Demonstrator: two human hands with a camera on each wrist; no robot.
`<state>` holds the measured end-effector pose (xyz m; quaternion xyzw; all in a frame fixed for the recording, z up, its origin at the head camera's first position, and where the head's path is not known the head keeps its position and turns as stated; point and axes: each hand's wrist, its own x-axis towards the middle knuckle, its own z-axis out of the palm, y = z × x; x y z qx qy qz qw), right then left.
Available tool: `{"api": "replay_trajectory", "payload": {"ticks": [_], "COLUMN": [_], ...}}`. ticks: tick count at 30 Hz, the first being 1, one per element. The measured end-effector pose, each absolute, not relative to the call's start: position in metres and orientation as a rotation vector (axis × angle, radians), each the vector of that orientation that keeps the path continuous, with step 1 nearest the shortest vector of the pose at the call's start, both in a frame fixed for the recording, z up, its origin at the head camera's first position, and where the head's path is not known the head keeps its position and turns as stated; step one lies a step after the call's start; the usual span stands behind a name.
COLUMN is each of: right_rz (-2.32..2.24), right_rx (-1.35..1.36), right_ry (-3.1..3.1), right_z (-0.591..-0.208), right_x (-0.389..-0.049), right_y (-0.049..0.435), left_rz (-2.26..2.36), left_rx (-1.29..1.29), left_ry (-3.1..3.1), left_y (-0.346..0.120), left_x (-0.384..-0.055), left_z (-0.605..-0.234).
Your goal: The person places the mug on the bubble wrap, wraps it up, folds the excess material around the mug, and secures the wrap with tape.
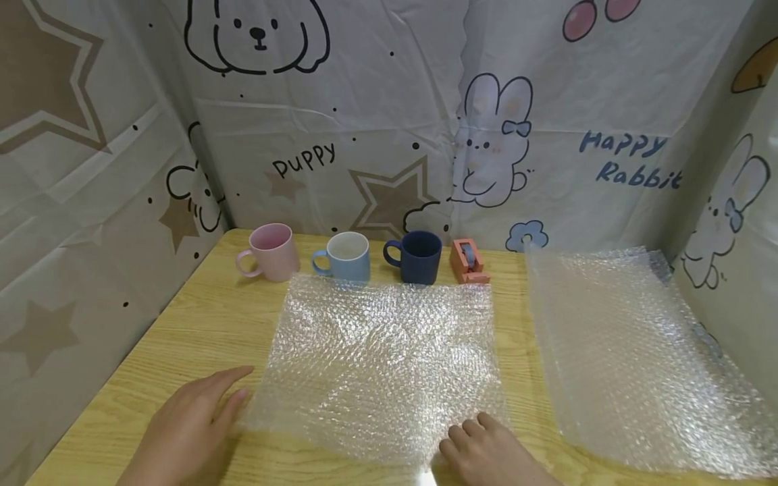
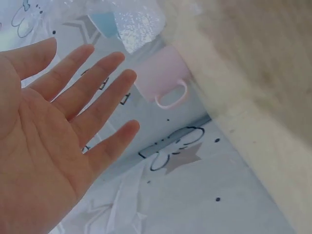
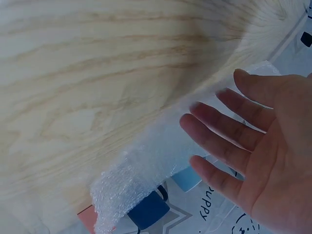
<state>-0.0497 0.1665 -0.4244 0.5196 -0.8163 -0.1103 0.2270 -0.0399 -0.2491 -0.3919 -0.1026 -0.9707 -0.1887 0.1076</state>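
A clear sheet of bubble wrap (image 1: 383, 364) lies flat on the table, its far edge reaching the mugs. Beside its near left side, my left hand (image 1: 191, 422) hovers with fingers spread, and the left wrist view shows the palm (image 2: 44, 146) holding nothing. Over the sheet's near right corner is my right hand (image 1: 483, 449); its fingers (image 3: 219, 141) are loosely extended around nothing in the right wrist view. Along the back stand a pink mug (image 1: 276, 253), a light blue mug (image 1: 349, 260) and a dark blue mug (image 1: 419, 258).
An orange tape dispenser (image 1: 469, 262) stands right of the dark blue mug. A second, larger bubble wrap piece (image 1: 638, 364) covers the table's right side. The wooden table (image 1: 200, 324) meets a printed cloth (image 1: 377, 101) at the back and sides.
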Motion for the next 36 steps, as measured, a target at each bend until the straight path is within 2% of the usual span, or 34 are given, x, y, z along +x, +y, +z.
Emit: {"api": "replay_trajectory", "payload": {"ticks": [12,18,27,36], "right_rz": [-0.075,-0.018,0.006,-0.01], "right_rx": [1.388,1.34,1.332,1.341], "right_ry": [-2.39,-2.378,-2.326,-2.332], "right_z": [-0.419,-0.414,-0.415,-0.414], "right_x": [-0.049,-0.05,-0.052,-0.051], "right_y": [0.172,0.179,0.183,0.182], "left_rz": [-0.657,-0.898,-0.667,-0.521], "left_rx": [-0.4,-0.492,-0.537,-0.643], "left_ry": [-2.962,-2.921,-2.886,-2.819], "left_y": [-0.238,-0.249,-0.266,-0.265], "left_x": [-0.073,-0.113,-0.18,-0.24], "left_z": [-0.364,-0.353,-0.346,-0.354]}}
